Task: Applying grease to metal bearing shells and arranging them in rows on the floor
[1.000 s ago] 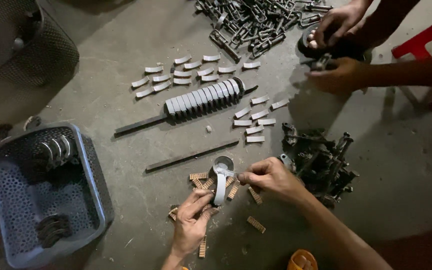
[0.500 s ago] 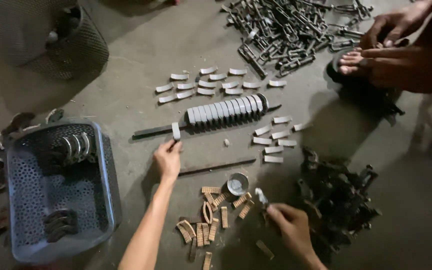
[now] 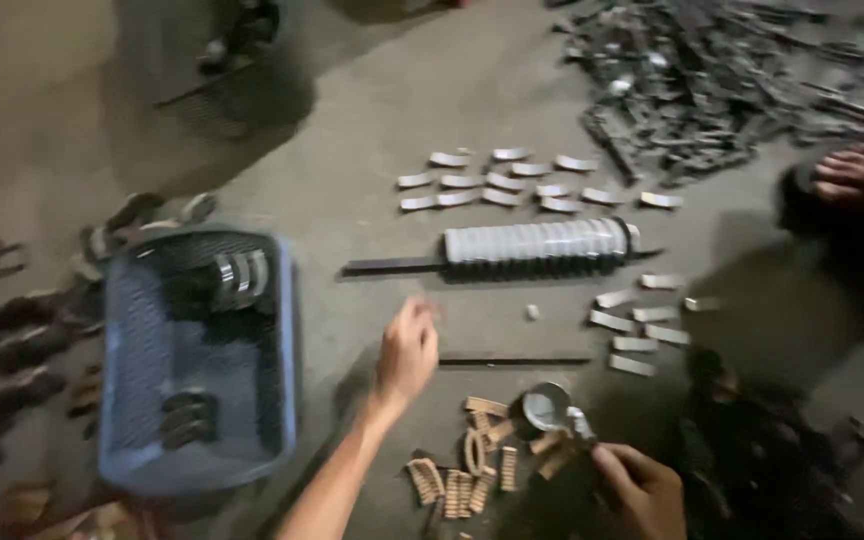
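L hand (image 3: 407, 352) nr blue basket (image 3: 287, 330) (blurred); R hand (image 3: 642, 490) by ring (image 3: 547, 407).

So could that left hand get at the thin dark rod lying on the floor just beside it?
Probably yes. The left hand hovers just left of the thin dark rod, and bare concrete floor lies between them. The picture is blurred, so whether its fingers already hold something is unclear.
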